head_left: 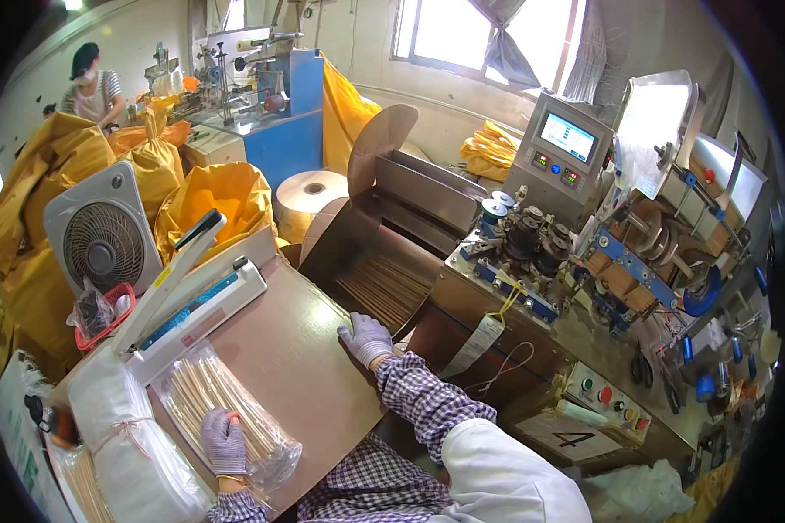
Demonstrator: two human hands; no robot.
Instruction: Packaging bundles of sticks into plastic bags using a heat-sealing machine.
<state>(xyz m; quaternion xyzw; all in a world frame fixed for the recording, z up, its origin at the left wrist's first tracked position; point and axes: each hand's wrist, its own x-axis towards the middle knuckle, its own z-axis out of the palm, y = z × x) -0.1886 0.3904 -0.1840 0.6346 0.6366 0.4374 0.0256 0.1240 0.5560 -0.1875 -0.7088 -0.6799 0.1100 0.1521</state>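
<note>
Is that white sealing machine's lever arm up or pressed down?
Up. The sealer's arm slants clear above its base, which shows open beneath.

Left hand (225, 440), gloved, pressing on a clear bag of thin wooden sticks (227, 411) lying on the brown table (301, 357), just beside a white heat sealer (196, 301) with arm raised. Right hand (365, 337), gloved, resting flat at the table edge, near loose sticks in a metal chute (384, 288).
</note>
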